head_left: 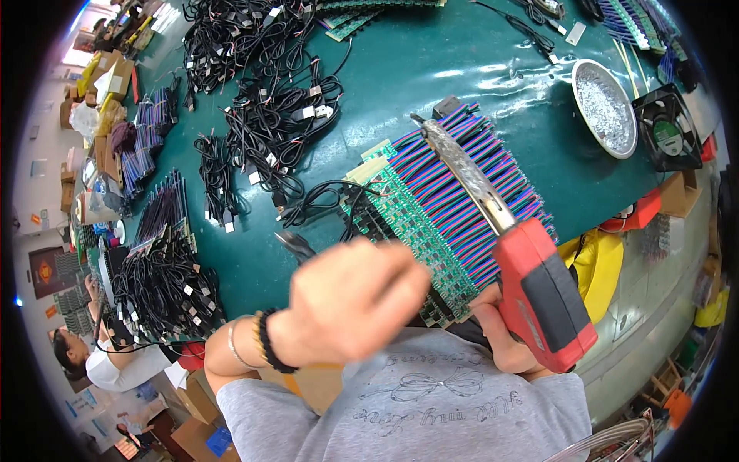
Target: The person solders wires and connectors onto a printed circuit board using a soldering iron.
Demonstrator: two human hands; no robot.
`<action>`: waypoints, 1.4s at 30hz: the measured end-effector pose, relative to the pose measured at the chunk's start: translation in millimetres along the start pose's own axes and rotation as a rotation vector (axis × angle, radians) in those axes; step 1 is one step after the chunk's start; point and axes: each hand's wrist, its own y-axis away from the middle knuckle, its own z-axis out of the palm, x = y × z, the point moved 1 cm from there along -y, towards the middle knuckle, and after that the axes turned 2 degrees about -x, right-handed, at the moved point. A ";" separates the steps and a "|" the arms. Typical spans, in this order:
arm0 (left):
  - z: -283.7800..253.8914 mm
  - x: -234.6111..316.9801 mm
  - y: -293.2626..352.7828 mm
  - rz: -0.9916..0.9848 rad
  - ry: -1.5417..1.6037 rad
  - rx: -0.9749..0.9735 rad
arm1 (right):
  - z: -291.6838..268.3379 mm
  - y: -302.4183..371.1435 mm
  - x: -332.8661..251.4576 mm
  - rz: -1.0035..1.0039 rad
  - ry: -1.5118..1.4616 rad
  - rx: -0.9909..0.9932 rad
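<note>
Red-and-black plastic soldering gun held in right hand over green bench's near edge; likely rigid, grasp casing. Left hand blurred, grasp unclear.

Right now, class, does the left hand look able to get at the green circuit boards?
Likely yes: the left hand looks close to the green circuit boards, with nothing visible between them, and the red soldering gun in the right hand points over the coloured wires instead.
</note>
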 end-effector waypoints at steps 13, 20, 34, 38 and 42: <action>-8.8 -83.4 -28.8 -0.282 0.416 -0.369 | -21.7 39.7 63.7 -0.312 -0.485 -0.129; -6.1 -88.2 -35.1 -0.308 0.465 -0.406 | -33.3 55.1 67.9 -0.062 -0.819 -0.034; -4.2 -88.2 -38.2 -0.312 0.443 -0.426 | -40.0 85.1 65.3 0.076 -0.438 0.142; -5.1 -88.1 -38.0 -0.317 0.442 -0.428 | -56.0 79.1 72.2 -0.070 -0.229 -0.084; -3.2 -89.3 -38.2 -0.303 0.456 -0.419 | -50.4 88.9 103.7 -0.407 -0.565 -0.074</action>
